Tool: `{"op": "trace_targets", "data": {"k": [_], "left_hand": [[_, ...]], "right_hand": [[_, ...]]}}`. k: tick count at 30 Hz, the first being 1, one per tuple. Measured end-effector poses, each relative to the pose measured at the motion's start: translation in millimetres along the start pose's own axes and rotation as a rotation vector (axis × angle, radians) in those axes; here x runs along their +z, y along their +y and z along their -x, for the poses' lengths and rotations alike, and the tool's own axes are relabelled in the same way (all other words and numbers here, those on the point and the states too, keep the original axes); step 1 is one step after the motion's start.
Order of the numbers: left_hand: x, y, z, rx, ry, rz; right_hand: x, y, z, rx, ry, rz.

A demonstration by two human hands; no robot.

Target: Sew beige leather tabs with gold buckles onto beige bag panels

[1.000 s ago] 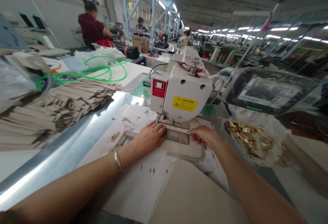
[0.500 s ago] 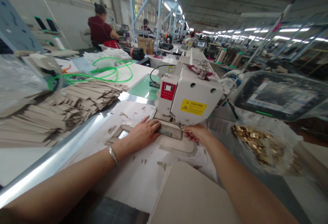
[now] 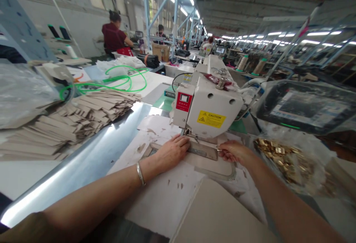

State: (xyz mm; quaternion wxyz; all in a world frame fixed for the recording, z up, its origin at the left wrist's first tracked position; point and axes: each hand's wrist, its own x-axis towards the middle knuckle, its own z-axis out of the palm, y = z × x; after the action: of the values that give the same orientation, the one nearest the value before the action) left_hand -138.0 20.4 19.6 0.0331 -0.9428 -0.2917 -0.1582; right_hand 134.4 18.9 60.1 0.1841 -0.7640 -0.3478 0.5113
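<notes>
A white sewing machine with a yellow caution label stands in the middle of the table. Under its head lies a beige strap piece in a metal clamp frame. My left hand lies flat on the left end of that piece, fingers stretched toward the needle. My right hand is closed in a pinch at the right end of the clamp, holding a small metal part that I cannot name. A silver bangle sits on my left wrist.
A big stack of beige strap pieces lies at the left, green tubing behind it. A bag of gold metal buckles sits at the right under a control screen. A beige board lies near me. A person in red works far back.
The view has swung a little, so the machine sits more to the right in the picture. Both hands stay at the clamp, the right one slightly further right.
</notes>
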Motion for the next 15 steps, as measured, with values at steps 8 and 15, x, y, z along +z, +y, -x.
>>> {"op": "trace_targets", "data": {"k": [8,15], "left_hand": [[-4.1,18.1,-5.6,0.073,-0.052,0.004],[-5.8,36.2,-18.2,0.115,-0.057,0.045]], "right_hand": [[-31.9,23.8,-1.4,-0.014,0.051,0.018],[-48.5,37.7,0.4,-0.017,0.078,-0.078]]}}
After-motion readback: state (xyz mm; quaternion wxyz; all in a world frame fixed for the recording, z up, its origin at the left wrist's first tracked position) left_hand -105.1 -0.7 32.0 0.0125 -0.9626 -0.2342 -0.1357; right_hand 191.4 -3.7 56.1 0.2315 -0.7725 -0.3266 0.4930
